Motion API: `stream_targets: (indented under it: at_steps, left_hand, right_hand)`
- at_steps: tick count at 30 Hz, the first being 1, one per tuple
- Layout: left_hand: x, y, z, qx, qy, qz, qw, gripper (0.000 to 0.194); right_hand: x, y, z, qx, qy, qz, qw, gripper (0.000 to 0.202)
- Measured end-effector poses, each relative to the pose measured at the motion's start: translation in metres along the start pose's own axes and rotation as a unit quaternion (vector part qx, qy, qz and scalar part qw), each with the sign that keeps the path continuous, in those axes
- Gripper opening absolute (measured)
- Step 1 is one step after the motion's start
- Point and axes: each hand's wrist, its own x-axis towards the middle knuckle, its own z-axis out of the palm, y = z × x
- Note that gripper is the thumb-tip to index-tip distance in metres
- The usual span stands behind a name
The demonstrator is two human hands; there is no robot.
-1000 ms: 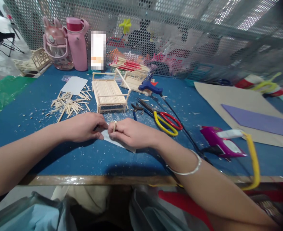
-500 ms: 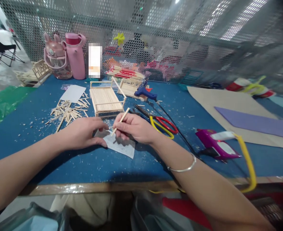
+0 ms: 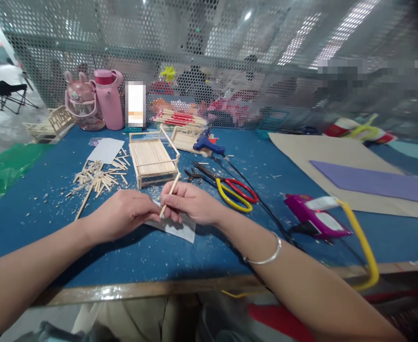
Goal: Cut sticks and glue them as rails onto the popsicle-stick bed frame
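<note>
Between the thumb and fingers of my right hand [image 3: 190, 202] is a thin wooden stick [image 3: 170, 194], held slanted with its top end pointing up and away. My left hand [image 3: 123, 213] is closed, its fingertips close to the lower end of the stick. What those fingertips pinch is hidden. Under both hands lies a small pale sheet of paper [image 3: 183, 232], partly covered. Just beyond the hands stands a small bed-like model [image 3: 154, 156] built of wooden sticks, with a slatted base and raised rails.
Cut stick pieces [image 3: 104, 180] and crumbs lie left, beside white paper [image 3: 106, 150]. Right are scissors [image 3: 237, 192], a blue glue gun [image 3: 209, 145], a purple device [image 3: 317, 218] with a yellow strap, and a purple sheet [image 3: 372, 183]. Pink bottles [image 3: 109, 102] stand behind.
My left hand has moved closer to my right, and its thumb and fingers have closed near the stick's lower end. The camera view has shifted slightly.
</note>
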Motion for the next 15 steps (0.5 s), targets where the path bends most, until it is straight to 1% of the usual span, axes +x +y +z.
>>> stream_targets:
  at_steps: [1,2,4,6,8,10,11,13,15]
  left_hand:
    - [0.000,0.001,-0.001,-0.005,0.003,-0.005,1.000,0.022]
    - [-0.001,0.001,-0.003,-0.009,0.018,-0.017,1.000,0.021]
    - [-0.002,0.002,-0.004,-0.009,0.073,-0.057,0.996,0.020]
    - [-0.002,0.003,-0.003,0.005,0.133,-0.084,0.988,0.026]
    - [-0.003,0.002,-0.001,0.018,0.164,-0.083,0.983,0.030]
    - [-0.003,0.001,0.002,0.029,0.182,-0.080,0.980,0.028]
    - [-0.002,0.001,0.002,0.033,0.190,-0.088,0.977,0.025]
    - [-0.001,0.001,0.002,0.036,0.200,-0.124,0.971,0.019]
    - [0.001,0.002,0.000,0.026,0.190,-0.173,0.966,0.016]
  right_hand:
    - [-0.001,-0.002,0.000,-0.051,0.004,-0.016,0.999,0.019]
    - [-0.003,-0.004,0.000,-0.114,0.009,-0.039,0.993,0.020]
    - [-0.006,-0.009,0.000,-0.246,0.012,-0.087,0.965,0.025]
    - [-0.009,-0.013,0.000,-0.336,-0.005,-0.109,0.935,0.029]
    - [-0.010,-0.014,0.000,-0.377,-0.022,-0.109,0.920,0.029]
    - [-0.009,-0.014,0.000,-0.403,-0.019,-0.111,0.908,0.029]
    - [-0.008,-0.014,0.000,-0.414,-0.013,-0.113,0.903,0.029]
    - [-0.008,-0.014,-0.001,-0.433,-0.004,-0.113,0.894,0.030]
    - [-0.008,-0.013,-0.003,-0.437,0.014,-0.108,0.893,0.028]
